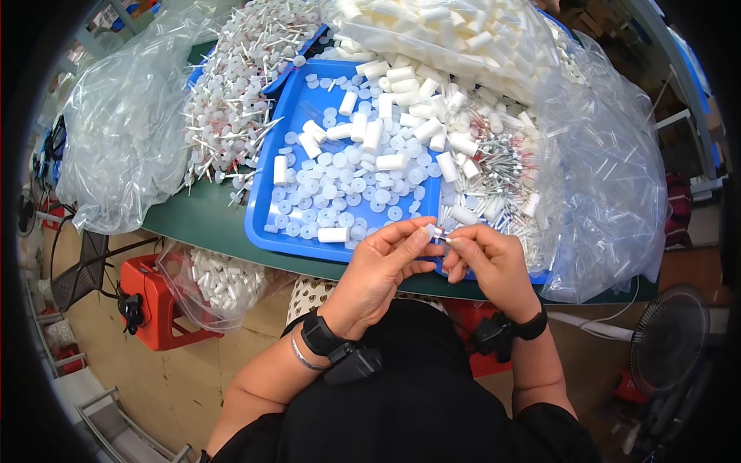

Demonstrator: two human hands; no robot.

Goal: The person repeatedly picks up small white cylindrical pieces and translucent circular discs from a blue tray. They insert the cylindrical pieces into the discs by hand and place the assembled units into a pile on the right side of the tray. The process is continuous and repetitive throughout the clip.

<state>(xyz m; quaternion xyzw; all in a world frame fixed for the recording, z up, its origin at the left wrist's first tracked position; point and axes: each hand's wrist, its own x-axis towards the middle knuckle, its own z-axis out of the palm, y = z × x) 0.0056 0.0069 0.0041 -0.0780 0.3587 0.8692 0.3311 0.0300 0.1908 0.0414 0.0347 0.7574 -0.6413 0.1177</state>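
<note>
My left hand [378,266], right hand [492,264] pinch small white part [438,234], frame centre; translucent discs [340,171] in blue tray [258,218] above, likely for reach.

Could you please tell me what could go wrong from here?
The small part, pinched between the fingertips of the left hand and right hand, might slip and drop.

White cylinders lie among the pale discs in the blue tray, so a wrong piece could perhaps be picked.
</note>
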